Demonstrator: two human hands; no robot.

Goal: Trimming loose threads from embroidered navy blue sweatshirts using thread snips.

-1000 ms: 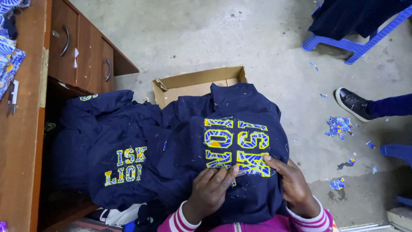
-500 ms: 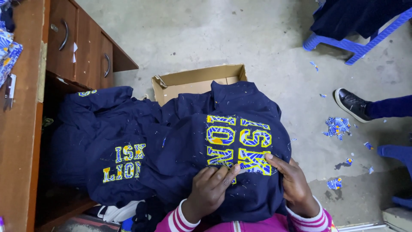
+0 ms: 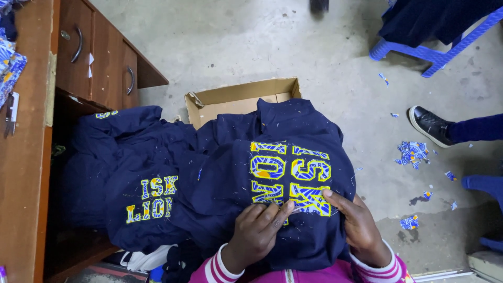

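A navy garment [image 3: 293,173] with yellow and blue patterned letters lies over my lap. My left hand [image 3: 257,233] rests on it just below the letters, fingers curled and pinching at the lower edge of the lettering. My right hand [image 3: 356,222] presses flat beside it, its index fingertip on the corner of a letter. A thin pale thread or strip runs between the two hands. A second navy garment [image 3: 136,178] with similar letters is piled to the left.
An open cardboard box [image 3: 236,99] sits on the concrete floor beyond the garments. A wooden desk [image 3: 26,157] with drawers stands at left. A blue plastic stool [image 3: 435,36] and another person's shoe [image 3: 429,124] are at right, amid blue fabric scraps [image 3: 414,153].
Both hands stay at the lower edge of the letters; the left fingers have shifted slightly toward the right hand. The view has moved a little.
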